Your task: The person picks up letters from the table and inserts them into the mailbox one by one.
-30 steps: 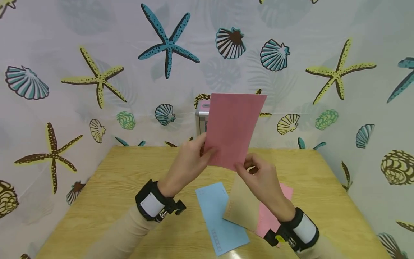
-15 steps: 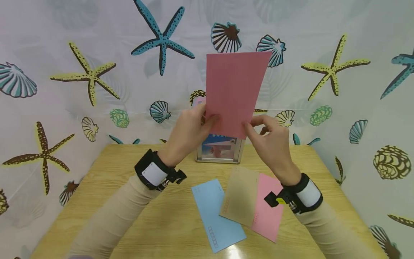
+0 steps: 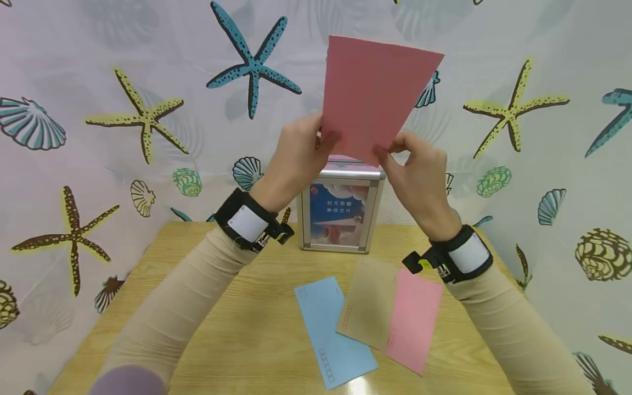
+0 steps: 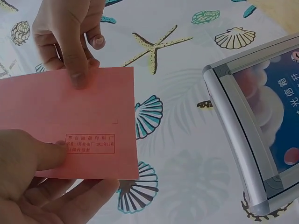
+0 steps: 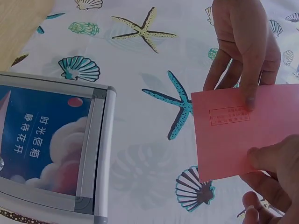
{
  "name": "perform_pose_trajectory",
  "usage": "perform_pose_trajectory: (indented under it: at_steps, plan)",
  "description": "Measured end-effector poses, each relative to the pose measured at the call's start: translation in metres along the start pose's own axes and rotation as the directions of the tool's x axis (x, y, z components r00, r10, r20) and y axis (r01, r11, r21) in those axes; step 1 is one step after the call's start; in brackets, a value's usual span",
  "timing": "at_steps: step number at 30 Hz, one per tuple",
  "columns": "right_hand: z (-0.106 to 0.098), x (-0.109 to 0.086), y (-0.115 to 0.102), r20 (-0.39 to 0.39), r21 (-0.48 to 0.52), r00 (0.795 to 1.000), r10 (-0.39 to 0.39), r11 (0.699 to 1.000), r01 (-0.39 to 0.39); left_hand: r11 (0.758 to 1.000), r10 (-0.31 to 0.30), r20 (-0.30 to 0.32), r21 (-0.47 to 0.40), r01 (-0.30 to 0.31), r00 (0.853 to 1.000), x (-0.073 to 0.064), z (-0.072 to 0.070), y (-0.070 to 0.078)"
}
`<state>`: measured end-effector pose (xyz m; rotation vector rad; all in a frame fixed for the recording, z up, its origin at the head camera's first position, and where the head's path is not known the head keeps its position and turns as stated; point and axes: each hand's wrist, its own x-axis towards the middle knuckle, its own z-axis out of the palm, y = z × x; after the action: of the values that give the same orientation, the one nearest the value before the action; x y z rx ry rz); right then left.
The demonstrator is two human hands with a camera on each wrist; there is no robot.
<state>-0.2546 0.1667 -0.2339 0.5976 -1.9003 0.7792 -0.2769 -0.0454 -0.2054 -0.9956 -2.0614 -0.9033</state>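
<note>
Both hands hold a red-pink envelope (image 3: 377, 96) up in the air, in front of and above a metal-framed letter box (image 3: 339, 215). My left hand (image 3: 302, 153) pinches its lower left edge, thumb on the near face. At the lower right corner, my right hand (image 3: 418, 174) pinches it between thumb and fingers. A small box of printed red text (image 4: 90, 143) shows near one end in the left wrist view. The raised envelope hides part of the letter box's pink top. Blue-and-white artwork with Chinese characters and a small round lock fill the box's front.
On the wooden table (image 3: 237, 307) lie a blue envelope (image 3: 329, 334), a brown envelope (image 3: 367, 302) and a pink envelope (image 3: 416, 321), overlapping. The brown one lies across the blue one. Behind the table hangs a white cloth (image 3: 187, 33) with starfish and shells.
Both hands have raised the red-pink envelope from low over the table to above the letter box. The box's front has come into view beneath it. The envelopes on the table stay put.
</note>
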Motion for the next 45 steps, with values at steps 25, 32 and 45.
perform_pose_trajectory:
  at_steps: [25,32,45]
  plan:
    - [0.047,0.018,0.059,0.054,0.036,0.996,0.075,0.996,-0.077,0.978,-0.204,0.053,0.058,0.200,0.978,0.018,0.031,-0.055]
    - [0.056,0.016,0.068,0.103,0.024,0.989,0.106,0.994,-0.109,0.965,-0.262,0.086,0.023,0.260,0.961,0.014,0.040,-0.070]
    - [0.066,0.009,0.076,0.156,-0.022,0.981,0.117,0.993,-0.115,0.956,-0.294,0.137,0.022,0.293,0.946,0.010,0.048,-0.087]
